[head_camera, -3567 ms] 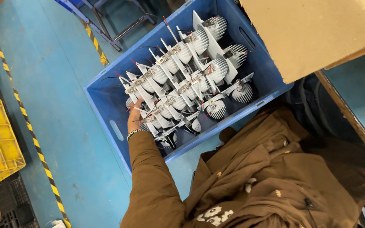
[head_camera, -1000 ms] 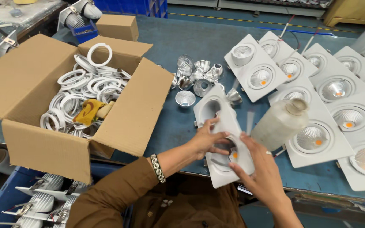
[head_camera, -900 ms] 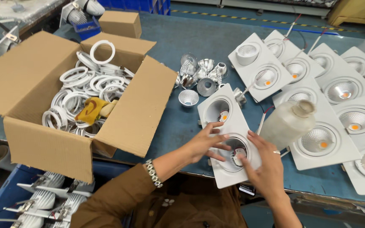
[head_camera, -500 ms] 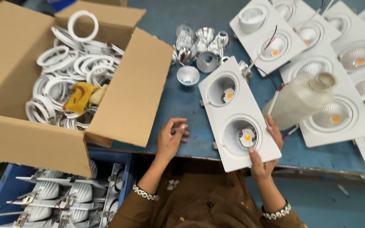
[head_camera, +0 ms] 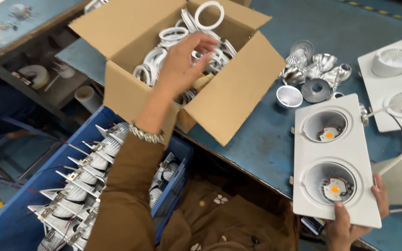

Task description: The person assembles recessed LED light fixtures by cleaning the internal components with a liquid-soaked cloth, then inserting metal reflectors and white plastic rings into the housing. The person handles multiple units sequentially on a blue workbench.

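White rings [head_camera: 173,35] fill the cardboard box [head_camera: 238,88] at the left end of the blue bench [head_camera: 257,144]; our left hand [head_camera: 182,62] hangs over the pile w/ fingers spread & slightly curled, not pinching anything yet. Our right hand [head_camera: 350,223] grips the near edge of the white twin-hole light frame [head_camera: 333,158], thumb on top by the lower hole, other fingers hidden under the plate, so we can't tell how they sit. To do this bit well, we'd say pick one ring only: the pile looks tangled, so pinch a top ring by its rim w/ thumb & forefinger & lift straight up so the neighbours don't drag out. We should keep the frame flat on the bench, right hand steadying it, since the small orange LED chips [head_camera: 335,188] sit exposed in both holes. Loose silver reflectors [head_camera: 315,74] lie just beside the box flap, near the frame's far end, so we'd bring the ring across above them. Below the bench edge a blue crate [head_camera: 5,218] holds finned lamp bodies [head_camera: 84,186], well apart from the hands.
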